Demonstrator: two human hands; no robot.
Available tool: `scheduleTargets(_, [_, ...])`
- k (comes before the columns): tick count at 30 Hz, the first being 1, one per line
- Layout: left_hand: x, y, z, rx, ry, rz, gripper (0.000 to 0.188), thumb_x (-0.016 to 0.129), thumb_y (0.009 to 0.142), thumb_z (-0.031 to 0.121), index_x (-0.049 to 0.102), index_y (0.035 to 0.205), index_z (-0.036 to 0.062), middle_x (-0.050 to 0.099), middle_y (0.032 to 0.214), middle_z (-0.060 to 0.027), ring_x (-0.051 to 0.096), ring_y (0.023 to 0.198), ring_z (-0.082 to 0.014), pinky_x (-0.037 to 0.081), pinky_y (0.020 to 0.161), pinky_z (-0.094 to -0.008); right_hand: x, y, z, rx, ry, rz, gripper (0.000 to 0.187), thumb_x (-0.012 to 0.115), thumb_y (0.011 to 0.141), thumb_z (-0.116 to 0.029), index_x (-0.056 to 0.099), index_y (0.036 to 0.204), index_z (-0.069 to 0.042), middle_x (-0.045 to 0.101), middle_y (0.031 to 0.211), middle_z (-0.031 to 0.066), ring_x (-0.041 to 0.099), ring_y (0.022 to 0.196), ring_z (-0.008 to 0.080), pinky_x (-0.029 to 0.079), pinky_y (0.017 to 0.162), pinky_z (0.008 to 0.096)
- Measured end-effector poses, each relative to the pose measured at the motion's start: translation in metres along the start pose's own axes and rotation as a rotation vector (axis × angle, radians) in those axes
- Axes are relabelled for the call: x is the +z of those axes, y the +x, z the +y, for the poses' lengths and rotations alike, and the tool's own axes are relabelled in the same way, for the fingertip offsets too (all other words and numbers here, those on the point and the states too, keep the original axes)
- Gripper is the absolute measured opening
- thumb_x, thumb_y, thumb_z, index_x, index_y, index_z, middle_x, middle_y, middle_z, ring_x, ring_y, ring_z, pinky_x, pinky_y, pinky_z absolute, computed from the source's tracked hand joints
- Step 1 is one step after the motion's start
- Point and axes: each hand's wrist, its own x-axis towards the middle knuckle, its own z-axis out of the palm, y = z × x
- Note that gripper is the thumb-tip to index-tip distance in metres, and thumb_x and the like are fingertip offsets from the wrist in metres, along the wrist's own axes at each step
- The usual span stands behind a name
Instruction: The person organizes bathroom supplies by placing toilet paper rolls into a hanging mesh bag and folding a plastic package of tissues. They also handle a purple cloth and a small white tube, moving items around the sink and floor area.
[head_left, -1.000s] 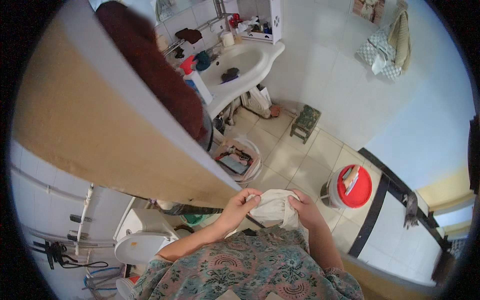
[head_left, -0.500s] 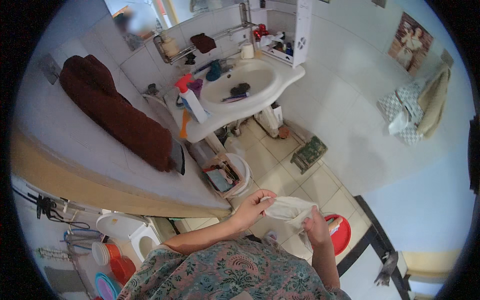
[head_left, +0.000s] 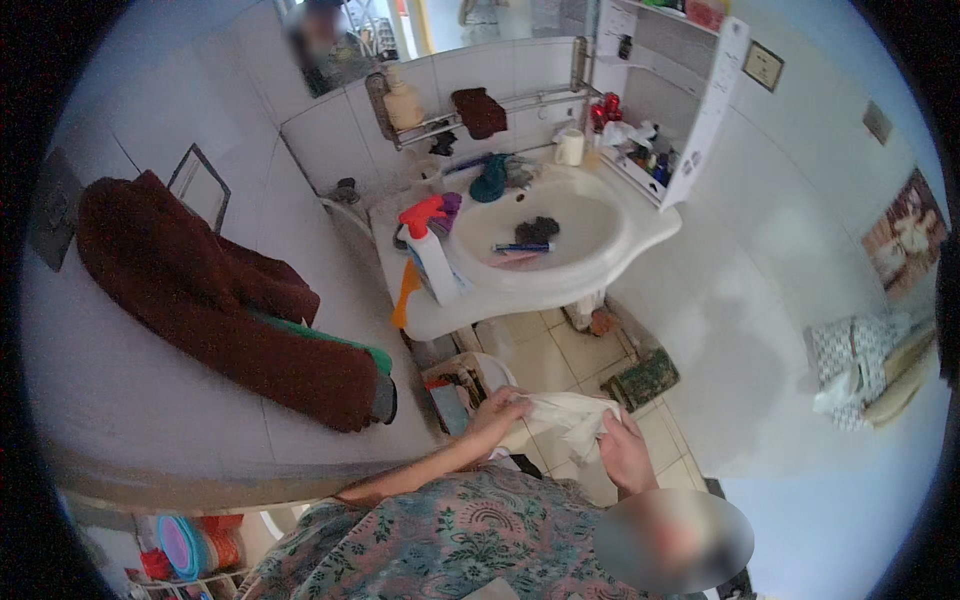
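In front of my body, a limp off-white cloth is stretched between both hands; its exact kind is unclear. My left hand pinches one end of it between thumb and fingers. The other end is gripped by my right hand, with the thumb on top. Ahead of them stands the white washbasin. In its bowl lie a dark scrubber and a blue-and-white tube. On the basin's left ledge are a white spray bottle with a red trigger head and an orange brush.
Dark brown towels hang on the left wall. Below the basin are a bin of small items and a mossy green block. A white open cabinet stands right of the basin. Patterned cloths hang on the right wall.
The view has swung so that the basin and towels sit lower and the basin farther right. Both hands still hold the cloth. The red tub beside my right hand no longer shows clearly.
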Motion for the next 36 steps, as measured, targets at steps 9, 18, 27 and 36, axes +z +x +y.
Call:
scheduleTargets(9, [-0.052, 0.028, 0.033, 0.068, -0.723, 0.415, 0.02, 0.042, 0.092, 0.012, 0.051, 0.11, 0.0072, 0.055, 0.099, -0.0043, 0.055, 0.093, -0.0152, 0.047, 0.08, -0.0298, 0.034, 0.133, 0.004, 0.44, -0.2, -0.156, 0.033, 0.052, 0.092, -0.016, 0.048, 0.12, 0.0, 0.055, 0.116, 0.0068, 0.052, 0.107, 0.0173, 0.041, 0.093, 0.035])
scheduleTargets(18, [-0.026, 0.041, 0.068, 0.173, -1.145, 0.63, 0.028, 0.044, 0.092, 0.015, 0.042, 0.12, 0.0086, 0.05, 0.119, -0.0079, 0.051, 0.11, -0.0236, 0.043, 0.094, -0.0377, 0.048, 0.249, -0.009, 0.839, -0.343, -0.655, 0.056, 0.04, 0.094, -0.046, 0.036, 0.133, -0.006, 0.045, 0.13, 0.0079, 0.047, 0.115, 0.0232, 0.037, 0.099, 0.0405])
scheduleTargets(27, [0.064, 0.116, 0.099, 0.137, 0.165, 0.677, 0.025, 0.056, 0.09, 0.019, 0.056, 0.113, 0.0098, 0.051, 0.121, -0.0079, 0.046, 0.115, -0.0209, 0.04, 0.093, -0.0371, 0.006, 0.316, -0.025, 1.214, -0.01, -0.771, 0.055, 0.035, 0.093, -0.051, 0.035, 0.134, -0.013, 0.045, 0.131, 0.0099, 0.046, 0.118, 0.0243, 0.041, 0.097, 0.0414])
scheduleTargets(36, [0.104, 0.104, 0.076, 0.191, 0.479, 1.033, 0.05, 0.06, 0.073, -0.001, 0.046, 0.121, 0.0039, 0.044, 0.129, -0.0139, 0.044, 0.116, -0.033, 0.037, 0.096, -0.0403, 0.014, 0.278, -0.043, 1.209, -0.452, -0.802, 0.043, 0.043, 0.096, -0.034, 0.035, 0.134, -0.016, 0.052, 0.113, 0.0, 0.053, 0.102, 0.0126, 0.046, 0.085, 0.0298])
